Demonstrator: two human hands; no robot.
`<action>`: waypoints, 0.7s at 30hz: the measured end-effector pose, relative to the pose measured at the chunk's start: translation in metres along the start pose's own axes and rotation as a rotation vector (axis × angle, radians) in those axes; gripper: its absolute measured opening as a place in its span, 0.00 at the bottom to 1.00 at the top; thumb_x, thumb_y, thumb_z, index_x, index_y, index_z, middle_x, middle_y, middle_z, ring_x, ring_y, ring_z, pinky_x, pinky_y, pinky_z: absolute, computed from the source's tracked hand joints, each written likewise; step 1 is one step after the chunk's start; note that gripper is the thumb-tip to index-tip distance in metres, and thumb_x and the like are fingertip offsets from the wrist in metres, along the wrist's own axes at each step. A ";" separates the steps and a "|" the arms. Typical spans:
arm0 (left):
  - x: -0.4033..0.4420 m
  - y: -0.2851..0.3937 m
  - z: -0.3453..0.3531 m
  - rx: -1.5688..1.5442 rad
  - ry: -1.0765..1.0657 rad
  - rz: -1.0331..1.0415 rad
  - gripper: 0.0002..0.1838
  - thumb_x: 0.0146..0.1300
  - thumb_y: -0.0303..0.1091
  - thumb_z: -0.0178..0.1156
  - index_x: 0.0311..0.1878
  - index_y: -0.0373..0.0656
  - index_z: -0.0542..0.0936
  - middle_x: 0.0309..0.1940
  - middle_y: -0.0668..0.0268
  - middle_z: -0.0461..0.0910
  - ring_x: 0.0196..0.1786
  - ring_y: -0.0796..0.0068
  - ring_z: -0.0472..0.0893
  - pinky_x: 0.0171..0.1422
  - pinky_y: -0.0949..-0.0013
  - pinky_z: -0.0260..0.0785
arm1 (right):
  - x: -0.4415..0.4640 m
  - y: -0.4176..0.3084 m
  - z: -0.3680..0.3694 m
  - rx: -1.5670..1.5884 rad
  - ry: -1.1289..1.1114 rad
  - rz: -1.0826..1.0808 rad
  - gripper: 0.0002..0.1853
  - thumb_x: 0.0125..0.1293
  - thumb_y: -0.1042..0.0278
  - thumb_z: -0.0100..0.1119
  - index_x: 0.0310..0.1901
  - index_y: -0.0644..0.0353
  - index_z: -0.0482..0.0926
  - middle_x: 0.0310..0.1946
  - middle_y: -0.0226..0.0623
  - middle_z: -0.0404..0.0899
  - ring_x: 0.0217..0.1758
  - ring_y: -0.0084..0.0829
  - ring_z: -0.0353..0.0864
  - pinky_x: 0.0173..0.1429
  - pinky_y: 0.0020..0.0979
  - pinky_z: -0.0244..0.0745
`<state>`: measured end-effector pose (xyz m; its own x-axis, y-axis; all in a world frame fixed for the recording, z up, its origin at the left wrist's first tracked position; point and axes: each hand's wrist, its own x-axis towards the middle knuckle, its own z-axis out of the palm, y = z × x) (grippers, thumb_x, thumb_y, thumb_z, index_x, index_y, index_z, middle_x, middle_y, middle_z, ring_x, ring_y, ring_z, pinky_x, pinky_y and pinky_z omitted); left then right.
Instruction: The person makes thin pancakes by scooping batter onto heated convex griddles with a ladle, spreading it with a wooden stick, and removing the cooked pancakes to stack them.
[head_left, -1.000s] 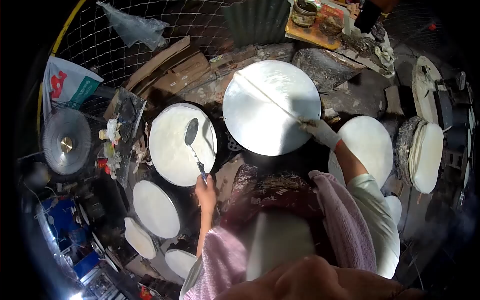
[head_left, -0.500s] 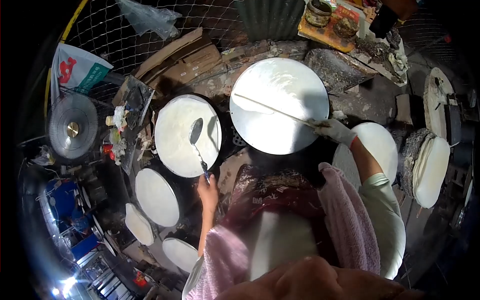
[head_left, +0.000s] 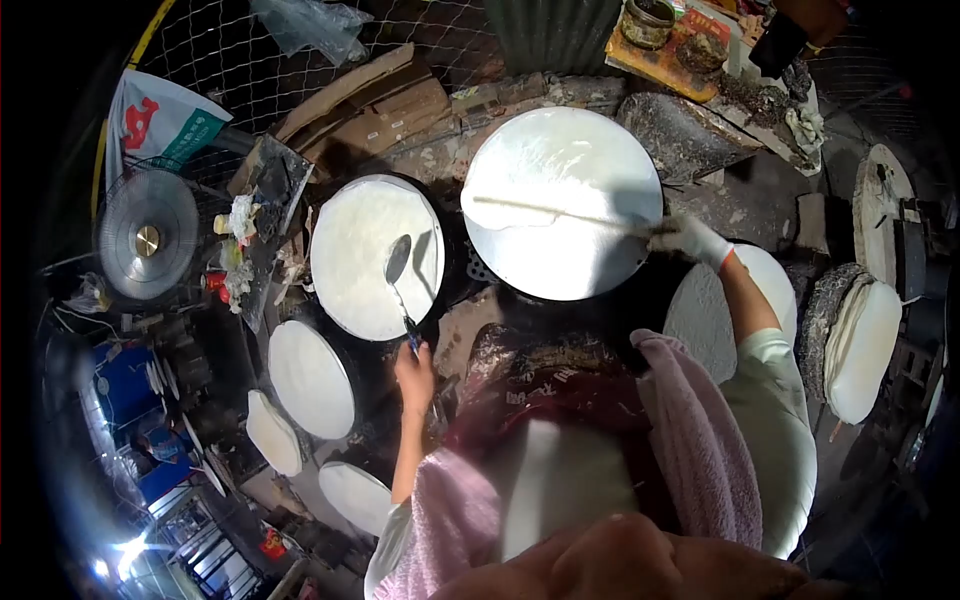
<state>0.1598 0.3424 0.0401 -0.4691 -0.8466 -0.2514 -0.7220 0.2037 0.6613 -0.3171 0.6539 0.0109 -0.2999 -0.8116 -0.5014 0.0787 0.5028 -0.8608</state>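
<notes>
My left hand is wrapped round the dark blue handle of a ladle. The ladle's bowl hangs over a round griddle covered by a thin white sheet of batter, and casts a shadow there. In a white glove, my right hand grips the end of a long thin stick at the right rim of a larger round griddle. The stick lies across this griddle, along the lower edge of a white batter layer. Whether it presses on the surface I cannot tell.
More white discs stand at lower left and right. A stack of pale flat sheets sits far right. An electric fan is at left. Cardboard and a jar lie beyond the griddles.
My right hand has moved right and slightly up; the stick now lies flatter across the griddle, and the batter's edge beside it looks straighter. The ladle stays over the left griddle, barely shifted.
</notes>
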 end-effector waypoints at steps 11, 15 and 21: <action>0.089 0.061 0.040 0.168 -0.087 0.272 0.11 0.65 0.33 0.57 0.37 0.31 0.73 0.28 0.41 0.78 0.35 0.39 0.79 0.37 0.52 0.70 | -0.015 -0.045 0.004 -0.320 -0.020 0.233 0.20 0.57 0.65 0.66 0.51 0.62 0.81 0.42 0.30 0.83 0.40 0.25 0.79 0.48 0.27 0.74; 0.102 0.069 0.063 0.329 -0.136 0.387 0.12 0.65 0.32 0.57 0.36 0.31 0.72 0.25 0.40 0.78 0.33 0.38 0.79 0.34 0.48 0.71 | 0.017 0.035 -0.020 -0.047 0.115 -0.105 0.20 0.63 0.62 0.64 0.53 0.63 0.80 0.48 0.32 0.83 0.47 0.21 0.78 0.55 0.25 0.72; 0.065 0.064 0.049 0.529 -0.246 0.420 0.12 0.66 0.34 0.55 0.36 0.33 0.71 0.25 0.40 0.78 0.31 0.38 0.79 0.35 0.45 0.71 | 0.021 -0.011 0.027 -0.275 -0.067 -0.002 0.19 0.62 0.59 0.62 0.50 0.64 0.81 0.39 0.32 0.83 0.40 0.21 0.77 0.47 0.26 0.72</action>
<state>0.0582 0.3244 0.0307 -0.8172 -0.5220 -0.2443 -0.5761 0.7515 0.3214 -0.2989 0.6232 0.0072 -0.2352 -0.8260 -0.5122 -0.1857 0.5555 -0.8105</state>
